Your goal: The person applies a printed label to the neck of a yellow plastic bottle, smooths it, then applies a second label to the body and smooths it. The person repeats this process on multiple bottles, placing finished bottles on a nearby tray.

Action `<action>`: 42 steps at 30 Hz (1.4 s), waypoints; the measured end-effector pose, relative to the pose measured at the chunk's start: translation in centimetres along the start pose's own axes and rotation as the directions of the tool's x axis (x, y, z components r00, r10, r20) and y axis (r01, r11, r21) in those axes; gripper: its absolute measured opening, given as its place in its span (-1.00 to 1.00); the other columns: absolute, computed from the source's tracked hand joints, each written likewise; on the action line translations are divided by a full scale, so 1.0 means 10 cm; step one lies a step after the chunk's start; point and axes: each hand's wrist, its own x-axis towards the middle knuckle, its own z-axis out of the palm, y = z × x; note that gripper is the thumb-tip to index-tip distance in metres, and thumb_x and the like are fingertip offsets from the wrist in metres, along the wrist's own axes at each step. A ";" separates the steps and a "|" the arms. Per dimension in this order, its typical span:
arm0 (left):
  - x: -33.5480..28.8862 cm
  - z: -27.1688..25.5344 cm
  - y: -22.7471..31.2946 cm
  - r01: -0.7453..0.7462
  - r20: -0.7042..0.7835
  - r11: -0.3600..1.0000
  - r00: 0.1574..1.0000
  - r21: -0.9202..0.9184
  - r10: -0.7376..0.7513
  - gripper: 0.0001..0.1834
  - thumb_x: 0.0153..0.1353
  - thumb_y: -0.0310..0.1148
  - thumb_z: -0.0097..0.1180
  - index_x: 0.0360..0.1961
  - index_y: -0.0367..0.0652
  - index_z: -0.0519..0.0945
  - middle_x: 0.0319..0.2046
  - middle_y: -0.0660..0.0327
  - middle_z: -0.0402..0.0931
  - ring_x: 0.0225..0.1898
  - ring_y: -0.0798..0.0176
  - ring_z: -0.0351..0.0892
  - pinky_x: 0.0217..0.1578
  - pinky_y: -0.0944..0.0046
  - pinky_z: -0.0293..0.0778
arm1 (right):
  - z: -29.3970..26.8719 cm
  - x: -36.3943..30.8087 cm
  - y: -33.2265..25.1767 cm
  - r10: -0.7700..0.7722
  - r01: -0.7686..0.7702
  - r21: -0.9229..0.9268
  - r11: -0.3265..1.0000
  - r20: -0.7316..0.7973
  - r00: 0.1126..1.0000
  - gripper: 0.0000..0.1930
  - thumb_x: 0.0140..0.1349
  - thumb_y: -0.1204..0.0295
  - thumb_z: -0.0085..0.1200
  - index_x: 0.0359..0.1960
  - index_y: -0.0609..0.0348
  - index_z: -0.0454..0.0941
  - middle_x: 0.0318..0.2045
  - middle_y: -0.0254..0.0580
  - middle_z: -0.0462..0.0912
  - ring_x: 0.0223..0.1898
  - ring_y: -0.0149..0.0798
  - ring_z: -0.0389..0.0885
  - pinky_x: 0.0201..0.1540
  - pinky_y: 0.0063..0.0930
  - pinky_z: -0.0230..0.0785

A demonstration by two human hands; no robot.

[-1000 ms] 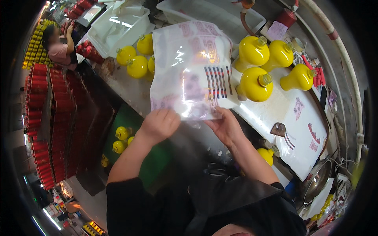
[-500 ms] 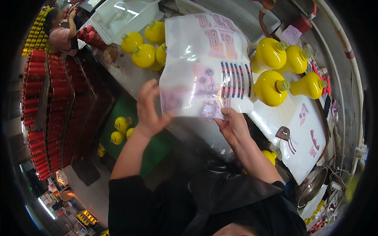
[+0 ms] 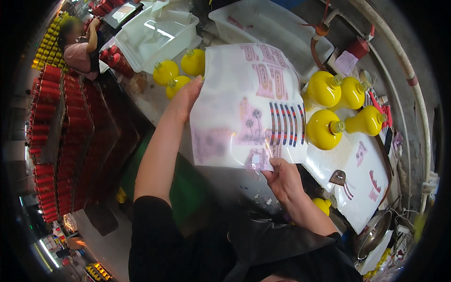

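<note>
A curved, translucent decal sheet (image 3: 230, 108) with pale purple prints and a block of dark striped bands is held up before me. My right hand (image 3: 284, 181) pinches its lower edge, thumb on top. At the sheet's upper left edge is my left hand (image 3: 189, 96), closed on the margin, its fingers mostly hidden behind the sheet. Close to that hand stand several glossy yellow glass bottles, one yellow bottle (image 3: 176, 85) partly covered by it. Right of the sheet are more yellow bottles, the nearest a round-bodied bottle (image 3: 324, 130) tilted with its clear neck toward the right.
A white work board (image 3: 347, 174) with loose decal pieces and a small brown scraper-like piece (image 3: 337, 177) lies at right. White plastic tubs (image 3: 157, 35) stand at the back. Stacked red cylinders (image 3: 75, 127) fill the left, where another person (image 3: 80, 49) works. A metal bowl (image 3: 376, 230) sits lower right.
My left hand has gone from open beside the sheet's lower left to its upper left edge, taking hold there. My right hand keeps its pinch. The whole scene sits lower in view.
</note>
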 end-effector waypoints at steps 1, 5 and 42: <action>0.09 0.00 0.06 0.010 0.035 1.000 0.999 -0.012 -0.009 -0.58 0.50 -0.22 0.02 0.22 -0.27 0.55 0.04 0.15 0.66 0.02 0.23 0.67 0.08 0.20 0.61 | 0.01 -0.03 0.00 -0.004 0.004 -0.016 1.000 -0.005 1.000 -0.60 0.32 0.65 -0.06 0.20 0.42 0.39 0.05 0.04 0.64 -0.02 -0.08 0.75 -0.04 -0.23 0.74; 0.39 -0.06 0.21 0.136 0.054 0.985 0.988 0.109 -0.143 -0.58 0.39 -0.33 0.10 0.20 -0.30 0.56 0.02 0.13 0.67 -0.03 0.22 0.70 0.04 0.18 0.64 | 0.04 -0.13 -0.02 0.026 -0.028 0.065 0.998 0.022 0.999 -0.59 0.32 0.66 -0.06 0.21 0.43 0.38 0.05 0.04 0.63 0.00 -0.06 0.74 -0.01 -0.24 0.74; -0.95 -0.44 -3.14 -0.281 -0.476 0.874 0.877 -0.398 0.065 -0.50 0.47 -0.16 -0.09 0.27 -0.27 0.45 0.24 0.09 0.52 0.25 0.03 0.51 0.31 0.01 0.39 | -2.06 0.62 0.01 -0.192 0.264 -0.730 0.630 0.183 0.964 -0.36 0.00 0.78 -0.19 0.21 0.40 0.54 0.13 -0.04 0.66 0.20 -0.13 0.58 0.27 -0.36 0.37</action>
